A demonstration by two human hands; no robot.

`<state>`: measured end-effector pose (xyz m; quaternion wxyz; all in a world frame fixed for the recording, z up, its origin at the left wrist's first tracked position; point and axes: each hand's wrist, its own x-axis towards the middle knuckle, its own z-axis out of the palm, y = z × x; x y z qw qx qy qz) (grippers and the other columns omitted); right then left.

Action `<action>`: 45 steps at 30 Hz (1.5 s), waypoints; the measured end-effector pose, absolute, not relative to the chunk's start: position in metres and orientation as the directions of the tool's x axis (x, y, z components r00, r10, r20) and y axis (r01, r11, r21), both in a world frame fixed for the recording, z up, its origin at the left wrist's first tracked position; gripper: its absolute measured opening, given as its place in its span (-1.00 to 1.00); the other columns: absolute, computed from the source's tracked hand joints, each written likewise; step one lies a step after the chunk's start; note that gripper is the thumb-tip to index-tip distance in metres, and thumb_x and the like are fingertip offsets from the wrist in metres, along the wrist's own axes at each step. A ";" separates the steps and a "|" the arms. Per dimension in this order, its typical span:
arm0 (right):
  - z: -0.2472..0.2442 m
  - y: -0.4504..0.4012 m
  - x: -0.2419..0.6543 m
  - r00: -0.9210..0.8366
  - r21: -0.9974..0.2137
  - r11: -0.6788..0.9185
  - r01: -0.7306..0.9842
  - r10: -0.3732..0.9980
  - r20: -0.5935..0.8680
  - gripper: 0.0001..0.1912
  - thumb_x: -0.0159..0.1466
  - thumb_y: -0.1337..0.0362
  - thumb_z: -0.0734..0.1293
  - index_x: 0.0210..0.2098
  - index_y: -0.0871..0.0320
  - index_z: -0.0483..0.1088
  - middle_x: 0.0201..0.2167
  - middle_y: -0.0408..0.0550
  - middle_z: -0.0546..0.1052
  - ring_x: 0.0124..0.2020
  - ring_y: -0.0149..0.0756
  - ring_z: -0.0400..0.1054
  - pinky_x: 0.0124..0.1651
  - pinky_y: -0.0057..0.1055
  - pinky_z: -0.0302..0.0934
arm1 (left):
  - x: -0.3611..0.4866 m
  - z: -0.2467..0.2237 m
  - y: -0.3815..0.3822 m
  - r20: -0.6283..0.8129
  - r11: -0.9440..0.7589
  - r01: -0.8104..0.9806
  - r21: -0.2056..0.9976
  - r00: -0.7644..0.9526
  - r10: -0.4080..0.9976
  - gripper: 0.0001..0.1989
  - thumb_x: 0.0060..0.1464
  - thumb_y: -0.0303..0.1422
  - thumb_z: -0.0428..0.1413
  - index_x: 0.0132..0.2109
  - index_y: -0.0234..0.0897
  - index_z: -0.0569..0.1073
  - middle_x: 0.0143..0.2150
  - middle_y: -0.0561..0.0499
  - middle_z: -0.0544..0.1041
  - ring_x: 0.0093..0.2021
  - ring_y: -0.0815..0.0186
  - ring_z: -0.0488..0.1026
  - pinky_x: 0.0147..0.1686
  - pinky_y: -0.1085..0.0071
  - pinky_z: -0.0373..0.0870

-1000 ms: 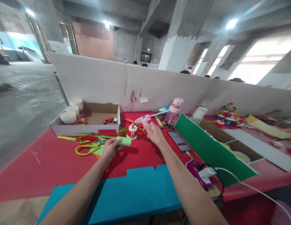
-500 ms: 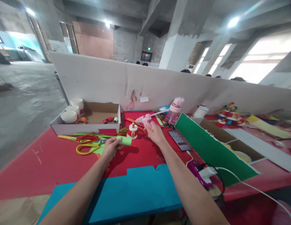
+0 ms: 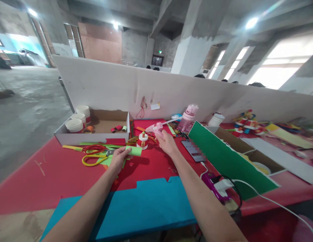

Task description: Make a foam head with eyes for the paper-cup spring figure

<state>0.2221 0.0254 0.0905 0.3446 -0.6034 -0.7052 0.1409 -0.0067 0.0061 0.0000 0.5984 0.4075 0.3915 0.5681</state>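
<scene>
My left hand (image 3: 119, 158) is closed on a small piece of light green paper (image 3: 134, 151), held between thumb and fingers above the red table. My right hand (image 3: 166, 141) grips a pink hot glue gun (image 3: 154, 128), with a pale glue stick (image 3: 173, 119) jutting from its back. The gun's nozzle points left, over a small red-and-white paper cup (image 3: 142, 141) that stands upside down with a striped coil on top. Scissors (image 3: 96, 160) with yellow handles lie just left of my left hand, on strips of green paper.
Behind, a cardboard tray (image 3: 92, 138) holds white cups (image 3: 74, 125) and small paper rolls. At right are a phone (image 3: 193, 150), a purple power strip (image 3: 217, 190), a pink bottle (image 3: 187, 117) and a green-sided box (image 3: 227, 161). Blue sheeting (image 3: 146, 208) covers the near edge.
</scene>
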 end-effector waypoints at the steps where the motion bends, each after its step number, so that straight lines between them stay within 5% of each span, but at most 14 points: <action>1: 0.090 0.026 0.222 -0.035 -0.611 0.234 0.756 0.947 0.320 -0.83 0.32 0.16 0.18 -0.30 0.12 0.28 -0.48 -0.07 0.52 -0.48 -0.29 0.42 -0.34 -0.43 0.19 | -0.007 0.000 0.006 -0.005 0.022 -0.363 0.931 0.048 0.999 -0.67 -0.21 -0.16 0.33 -0.36 -0.34 0.55 -0.40 -0.06 0.57 -0.42 0.32 0.47 -0.39 0.46 0.45; 32: 0.089 0.026 0.223 -0.022 -0.524 0.222 0.822 0.932 0.361 -0.80 0.31 0.12 0.17 -0.30 0.11 0.28 -0.44 -0.03 0.50 -0.40 -0.22 0.40 -0.40 -0.43 0.09 | -0.007 -0.003 0.008 0.008 0.010 -0.365 0.931 0.049 0.999 -0.66 -0.20 -0.16 0.32 -0.34 -0.35 0.57 -0.38 -0.07 0.58 -0.40 0.33 0.47 -0.39 0.47 0.45; 45: 0.087 0.025 0.224 -0.028 -0.610 0.238 0.756 0.943 0.333 -0.80 0.31 0.14 0.18 -0.22 0.12 0.31 -0.43 -0.02 0.54 -0.43 -0.25 0.44 -0.40 -0.44 0.18 | -0.008 -0.004 0.009 -0.001 0.020 -0.374 0.927 0.051 0.999 -0.70 -0.19 -0.20 0.33 -0.36 -0.35 0.57 -0.42 -0.02 0.56 -0.42 0.37 0.44 -0.39 0.50 0.43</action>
